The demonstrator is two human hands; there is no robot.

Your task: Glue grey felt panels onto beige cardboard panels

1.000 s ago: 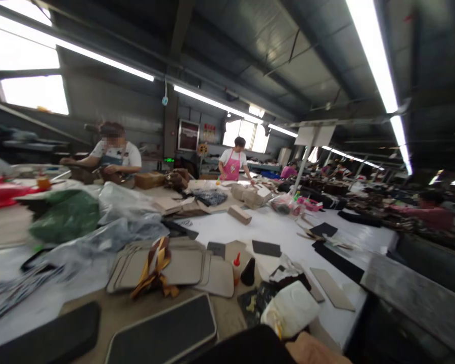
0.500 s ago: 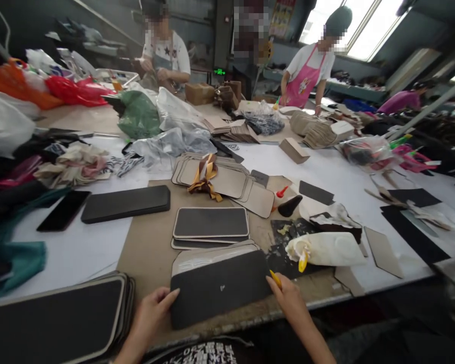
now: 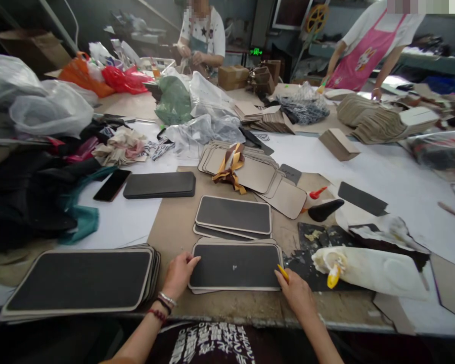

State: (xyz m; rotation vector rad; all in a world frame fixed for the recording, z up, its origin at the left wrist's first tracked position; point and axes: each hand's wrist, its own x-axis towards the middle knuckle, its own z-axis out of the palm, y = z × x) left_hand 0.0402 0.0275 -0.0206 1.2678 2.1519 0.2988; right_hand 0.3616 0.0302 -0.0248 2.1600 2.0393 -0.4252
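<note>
A black rectangular panel (image 3: pixel 235 273) with rounded corners and a small pale mark lies on a slightly larger beige panel, whose rim shows around it. My left hand (image 3: pixel 180 273) grips the left edge, thumb on top of the black panel and fingers bent. At the right edge, my right hand (image 3: pixel 296 293) holds a thin yellow stick-like tool (image 3: pixel 283 273) and touches the panel with its fingertips. Just behind lie similar black panels with beige borders (image 3: pixel 233 215). To the left stands a bigger stack of bordered panels (image 3: pixel 87 280).
A white glue-smeared bottle (image 3: pixel 379 270) with a yellow piece at its mouth lies right. Behind are beige panels (image 3: pixel 256 172) under a ribbon, black panels (image 3: pixel 159 185) and a phone (image 3: pixel 112 185). Two people work across the table, beyond plastic bags (image 3: pixel 174 101).
The black panel, tilted and overhanging the beige one before, now lies flat and lined up within its border. Both hands moved with it, and the head view has shifted left.
</note>
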